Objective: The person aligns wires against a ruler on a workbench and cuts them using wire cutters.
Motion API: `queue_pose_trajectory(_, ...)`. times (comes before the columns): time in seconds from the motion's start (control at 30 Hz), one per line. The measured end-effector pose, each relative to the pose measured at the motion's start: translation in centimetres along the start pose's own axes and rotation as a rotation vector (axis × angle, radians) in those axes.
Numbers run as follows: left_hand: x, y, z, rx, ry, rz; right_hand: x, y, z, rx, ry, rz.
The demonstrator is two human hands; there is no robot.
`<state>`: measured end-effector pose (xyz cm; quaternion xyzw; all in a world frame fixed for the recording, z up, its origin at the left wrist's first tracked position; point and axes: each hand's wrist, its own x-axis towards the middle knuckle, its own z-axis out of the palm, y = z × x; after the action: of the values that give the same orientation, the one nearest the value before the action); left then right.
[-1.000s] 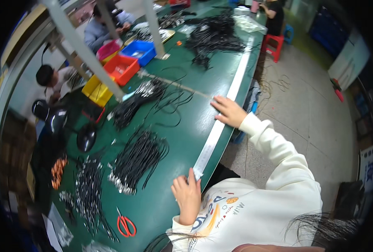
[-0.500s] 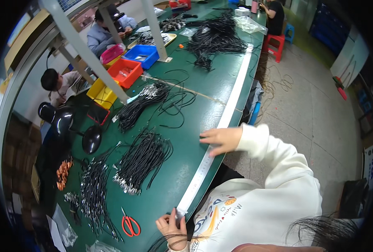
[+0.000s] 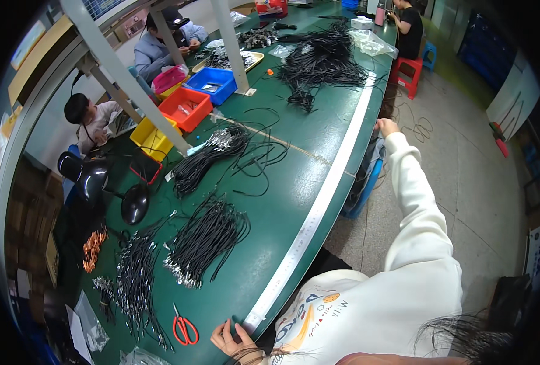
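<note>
Long, narrow white strip [image 3: 317, 209], finely marked

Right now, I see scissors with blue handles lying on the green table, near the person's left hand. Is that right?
Not quite: in the head view, the scissors are red-handled, not blue-handled. They do lie on the green table, near the person's left hand.

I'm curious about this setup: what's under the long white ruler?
The green table shows along both sides of the ruler; whatever lies directly beneath it is covered.
</note>
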<state>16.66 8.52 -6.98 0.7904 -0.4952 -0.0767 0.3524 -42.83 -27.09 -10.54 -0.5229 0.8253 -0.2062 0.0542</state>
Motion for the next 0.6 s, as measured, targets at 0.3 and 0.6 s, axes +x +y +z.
queue_pose_trajectory(0.3, 0.9, -0.1, 1.3, 0.12, 0.052, 0.215, -6.8, -10.5, -21.0, 1.178, -0.104, -0.429)
queue_pose_trajectory(0.6, 0.4, -0.1, 1.5, 0.146, 0.116, 0.175, 8.7, -19.7, -21.0, 1.347, 0.001, -0.647)
